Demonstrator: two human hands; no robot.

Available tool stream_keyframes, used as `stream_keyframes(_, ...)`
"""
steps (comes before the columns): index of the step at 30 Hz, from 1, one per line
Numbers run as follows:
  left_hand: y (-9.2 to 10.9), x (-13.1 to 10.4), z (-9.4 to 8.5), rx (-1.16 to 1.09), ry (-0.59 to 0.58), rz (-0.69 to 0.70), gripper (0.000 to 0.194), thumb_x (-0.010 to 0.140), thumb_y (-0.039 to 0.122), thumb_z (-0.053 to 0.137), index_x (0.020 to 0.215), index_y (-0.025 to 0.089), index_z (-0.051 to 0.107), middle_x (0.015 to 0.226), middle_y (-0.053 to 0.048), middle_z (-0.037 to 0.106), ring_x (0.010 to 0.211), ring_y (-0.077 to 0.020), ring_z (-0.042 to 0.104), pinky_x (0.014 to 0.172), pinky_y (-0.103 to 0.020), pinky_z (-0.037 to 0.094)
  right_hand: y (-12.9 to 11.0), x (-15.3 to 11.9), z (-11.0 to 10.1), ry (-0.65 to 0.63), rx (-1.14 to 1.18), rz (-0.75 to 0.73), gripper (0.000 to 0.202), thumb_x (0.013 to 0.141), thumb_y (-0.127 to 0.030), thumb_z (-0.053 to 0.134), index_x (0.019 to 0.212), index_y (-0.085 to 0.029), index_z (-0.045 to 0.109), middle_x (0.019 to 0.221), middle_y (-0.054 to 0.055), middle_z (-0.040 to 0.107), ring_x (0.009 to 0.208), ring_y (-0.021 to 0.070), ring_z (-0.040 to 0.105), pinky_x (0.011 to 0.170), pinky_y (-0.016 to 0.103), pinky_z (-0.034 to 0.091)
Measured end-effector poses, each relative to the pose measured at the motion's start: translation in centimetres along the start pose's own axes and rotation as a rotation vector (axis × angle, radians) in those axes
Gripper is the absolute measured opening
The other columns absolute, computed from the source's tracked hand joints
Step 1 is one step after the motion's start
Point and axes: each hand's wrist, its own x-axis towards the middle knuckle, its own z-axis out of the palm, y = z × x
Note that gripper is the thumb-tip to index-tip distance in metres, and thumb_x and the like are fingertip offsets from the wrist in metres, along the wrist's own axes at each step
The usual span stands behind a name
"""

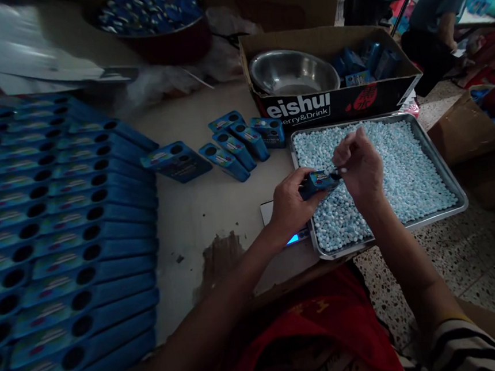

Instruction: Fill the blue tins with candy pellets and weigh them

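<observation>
My left hand (290, 201) is wrapped round a small blue box (317, 184), tilted over the near left part of a metal tray (459, 204) full of pale blue and white pellets (394, 178). My right hand (361, 167) is at the box's open end, its fingers curled together with a few white pellets by them. A digital scale (293, 238) with a lit blue display lies partly under my left hand, beside the tray. Several blue boxes (232, 149) stand left of the tray.
Rows of blue boxes (92, 251) fill the left. Behind the tray, a cardboard carton (374, 102) holds a steel bowl (293, 72) and blue packs. A red basin (170, 45) of blue pieces stands at the back. At the upper right a person's hand (448, 32) shows.
</observation>
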Motion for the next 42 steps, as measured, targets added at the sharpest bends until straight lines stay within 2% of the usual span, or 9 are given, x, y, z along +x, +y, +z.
stream_keyframes(5, -0.6, -0.2, 0.5, -0.157, -0.041, -0.028, 0.039, 0.082, 0.020, 0.088, 0.116, 0.023, 0.070, 0.105, -0.002, 0.080, 0.095, -0.0222, 0.078, 0.085, -0.032, 0.062, -1.7, 0.9, -2.2, 0.020, 0.221, 0.115, 0.048, 0.102, -0.064, 0.070, 0.076, -0.027, 0.055, 0.059, -0.007, 0.033, 0.053, 0.0135, 0.035, 0.053, 0.029, 0.039)
stream_keyframes(11, -1.2, -0.5, -0.8, -0.110, 0.059, 0.031, 0.031, 0.084, 0.024, 0.085, 0.113, 0.025, 0.073, 0.111, -0.004, 0.079, 0.102, -0.0240, 0.075, 0.094, -0.036, 0.058, -1.2, 1.0, -7.2, 0.123, 0.248, 0.249, 0.043, 0.097, -0.047, 0.082, 0.073, -0.025, 0.053, 0.055, -0.009, 0.036, 0.049, 0.0092, 0.035, 0.050, 0.023, 0.037)
stream_keyframes(17, -1.8, -2.3, -4.8, -0.275, 0.074, -0.175, 0.039, 0.074, 0.029, 0.090, 0.108, 0.024, 0.070, 0.095, 0.001, 0.074, 0.085, -0.0182, 0.071, 0.082, -0.028, 0.056, 0.1, -1.0, -8.7, 0.169, 0.012, 0.297, 0.032, 0.066, -0.025, 0.093, 0.084, -0.022, 0.068, 0.076, -0.003, 0.068, 0.062, 0.0067, 0.054, 0.054, 0.017, 0.043)
stream_keyframes(19, -1.8, -3.6, -6.6, -0.202, 0.104, -0.201, 0.038, 0.075, 0.028, 0.089, 0.108, 0.024, 0.071, 0.097, 0.001, 0.074, 0.088, -0.0188, 0.071, 0.083, -0.029, 0.056, 0.1, -1.4, -8.9, 0.090, -0.158, 0.321, 0.031, 0.062, -0.022, 0.089, 0.087, -0.021, 0.070, 0.083, -0.001, 0.074, 0.062, 0.0071, 0.054, 0.053, 0.019, 0.042)
stream_keyframes(23, -1.9, -6.0, -9.0, -0.046, 0.118, -0.210, 0.032, 0.081, 0.028, 0.085, 0.109, 0.025, 0.071, 0.103, -0.001, 0.075, 0.095, -0.0219, 0.072, 0.087, -0.032, 0.057, -0.3, -1.8, -9.4, -0.215, -0.729, 0.406, 0.019, 0.076, -0.032, 0.077, 0.090, -0.020, 0.073, 0.079, 0.000, 0.076, 0.049, 0.0079, 0.047, 0.046, 0.024, 0.032)
stream_keyframes(27, -1.7, -7.0, -8.9, 0.001, 0.027, -0.209, 0.030, 0.084, 0.024, 0.083, 0.111, 0.026, 0.071, 0.106, -0.002, 0.078, 0.098, -0.0242, 0.075, 0.087, -0.034, 0.059, -1.2, -2.0, -8.9, -0.410, -1.276, 0.291, 0.020, 0.090, -0.031, 0.067, 0.102, -0.020, 0.078, 0.064, -0.002, 0.069, 0.053, 0.0139, 0.059, 0.055, 0.027, 0.041)
stream_keyframes(31, -1.1, -7.2, -8.5, 0.095, 0.027, -0.129, 0.034, 0.082, 0.015, 0.082, 0.111, 0.027, 0.072, 0.109, -0.004, 0.079, 0.102, -0.0264, 0.075, 0.089, -0.036, 0.061, -2.1, -2.2, -8.2, -0.521, -1.634, 0.099, 0.017, 0.098, -0.027, 0.065, 0.099, -0.020, 0.080, 0.087, 0.008, 0.082, 0.080, 0.0227, 0.075, 0.073, 0.032, 0.047)
stream_keyframes(35, -1.0, -7.2, -8.7, 0.108, 0.043, -0.078, 0.034, 0.082, 0.013, 0.081, 0.111, 0.028, 0.073, 0.110, -0.004, 0.078, 0.104, -0.0275, 0.075, 0.093, -0.039, 0.061, -2.2, -2.5, -8.0, -0.587, -1.743, 0.088, 0.017, 0.100, -0.019, 0.064, 0.100, -0.021, 0.081, 0.102, 0.010, 0.086, 0.095, 0.0256, 0.078, 0.080, 0.031, 0.049)
stream_keyframes(42, -1.1, -7.3, -9.4, -0.018, 0.077, -0.168, 0.031, 0.083, 0.020, 0.083, 0.112, 0.026, 0.073, 0.109, -0.003, 0.077, 0.102, -0.0246, 0.074, 0.093, -0.036, 0.061, -2.2, -2.5, -7.7, -0.586, -1.738, 0.056, 0.019, 0.101, -0.017, 0.064, 0.103, -0.020, 0.083, 0.107, 0.010, 0.086, 0.099, 0.0253, 0.078, 0.085, 0.032, 0.052)
